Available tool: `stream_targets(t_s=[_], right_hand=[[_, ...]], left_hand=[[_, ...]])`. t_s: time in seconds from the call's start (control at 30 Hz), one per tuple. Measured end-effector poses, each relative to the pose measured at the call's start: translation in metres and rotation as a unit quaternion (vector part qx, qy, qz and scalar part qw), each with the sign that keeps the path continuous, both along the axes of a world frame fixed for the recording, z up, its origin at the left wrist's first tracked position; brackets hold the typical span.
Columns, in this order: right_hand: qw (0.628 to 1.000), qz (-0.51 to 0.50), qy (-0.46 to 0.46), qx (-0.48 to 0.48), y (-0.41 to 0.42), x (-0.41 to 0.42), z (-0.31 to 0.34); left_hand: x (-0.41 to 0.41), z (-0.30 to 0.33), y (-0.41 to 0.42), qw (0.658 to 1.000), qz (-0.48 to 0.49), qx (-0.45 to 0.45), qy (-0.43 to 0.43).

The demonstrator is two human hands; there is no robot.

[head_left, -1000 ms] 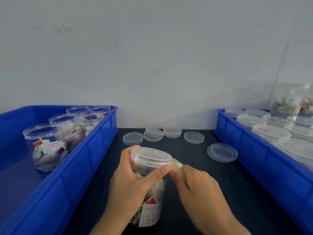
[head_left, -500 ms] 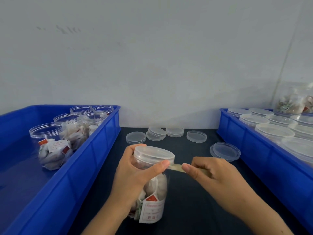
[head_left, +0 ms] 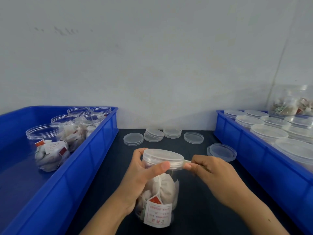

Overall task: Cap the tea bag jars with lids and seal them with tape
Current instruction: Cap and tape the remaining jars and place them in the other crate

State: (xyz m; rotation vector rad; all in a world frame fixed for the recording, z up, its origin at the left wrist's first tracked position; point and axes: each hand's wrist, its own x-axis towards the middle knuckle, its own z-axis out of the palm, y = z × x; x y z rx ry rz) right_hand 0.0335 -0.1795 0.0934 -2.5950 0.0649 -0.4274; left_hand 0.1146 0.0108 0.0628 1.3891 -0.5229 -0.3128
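A clear jar (head_left: 160,197) full of tea bags stands on the dark table in front of me, capped with a translucent lid (head_left: 162,156). My left hand (head_left: 144,175) grips the jar just under the lid, thumb across the front. A short strip of clear tape (head_left: 187,161) runs from the lid's right edge to my right hand (head_left: 208,173), which pinches its free end. Whether a tape roll is in that hand is hidden.
A blue bin (head_left: 94,155) at the left holds several uncapped jars (head_left: 49,150) of tea bags. Another blue bin (head_left: 254,150) at the right holds several capped jars (head_left: 269,133). Loose lids (head_left: 153,134) lie on the table behind the jar, one more lid (head_left: 221,151) near the right bin.
My right hand first drew the tape out to the right, away from the lid, then came back close to the lid's edge. My left hand kept its hold on the jar.
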Motion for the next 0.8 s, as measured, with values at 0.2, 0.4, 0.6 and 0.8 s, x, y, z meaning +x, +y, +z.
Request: stream_targets(t_s=[0.2, 0.4, 0.6, 0.8], right_hand=[[1.0, -0.017, -0.019, 0.002, 0.004, -0.003, -0.004], [0.999, -0.044, -0.018, 0.009, 0.014, -0.002, -0.009], [0.998, -0.036, -0.042, 0.007, 0.042, 0.0, -0.025], [0.998, -0.023, -0.052, -0.02, 0.049, 0.0, -0.025]], left_hand=[[-0.001, -0.001, 0.001, 1.0, 0.003, 0.006, -0.015], [-0.008, -0.001, -0.001, 0.995, 0.067, 0.013, -0.066], [-0.006, -0.009, 0.002, 0.97, 0.183, 0.013, -0.161], [-0.01, -0.011, -0.003, 0.955, 0.223, 0.096, -0.173]])
